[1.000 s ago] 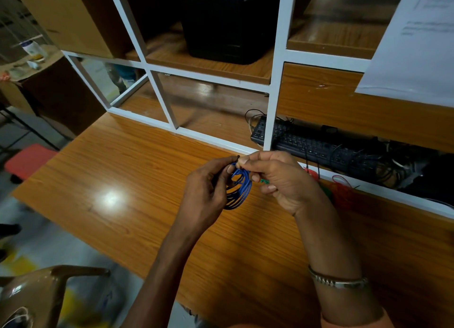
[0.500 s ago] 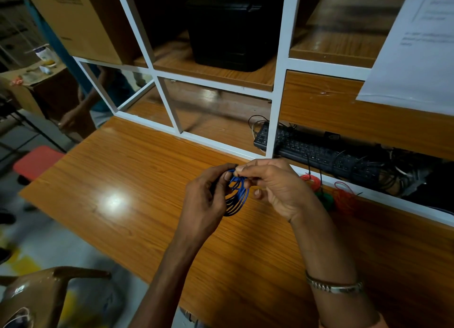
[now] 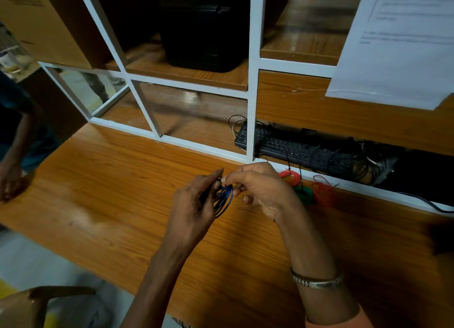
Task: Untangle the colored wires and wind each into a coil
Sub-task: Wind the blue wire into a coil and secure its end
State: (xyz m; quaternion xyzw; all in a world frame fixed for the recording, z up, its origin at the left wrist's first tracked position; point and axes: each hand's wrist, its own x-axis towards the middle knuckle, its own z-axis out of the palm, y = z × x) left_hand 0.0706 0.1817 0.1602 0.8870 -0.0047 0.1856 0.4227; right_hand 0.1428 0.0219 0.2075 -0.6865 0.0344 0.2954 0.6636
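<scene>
two hands are meeting over the middle of the worktop [image 3: 103, 180], a long slab of glossy orange-brown wood-grain laminate. the left hand [image 3: 194, 204] is curling around a blue wire coil [image 3: 224, 198], a bundle of thin, smooth plastic-coated loops standing on edge, so its grip is clenched on the coil's 9 o'clock side. the right hand [image 3: 260, 192] is pinching the top of the same coil at 12 o'clock between thumb and forefinger, its grip also grasping the wire. a ridged metal bangle [image 3: 317, 281] is circling the right wrist.

at 3 o'clock from the hands, three more small bundles are lying on the worktop against the white frame: a red wire coil [image 3: 291, 176], a green wire coil [image 3: 304, 193] just beside it, and a looser, frizzier orange-red wire bundle [image 3: 321, 191] farther out.

past the white painted frame [image 3: 253, 101], at 1 o'clock, a black keyboard [image 3: 294, 148] is sitting among dark tangled cables. a white paper sheet [image 3: 398, 45] is hanging at 2 o'clock; its printed lines are too blurred to read. a brown cardboard box [image 3: 44, 20] at 10 o'clock is carrying dark printing that i cannot make out. another person's arm [image 3: 12, 160] is resting at the worktop's 9 o'clock edge.
</scene>
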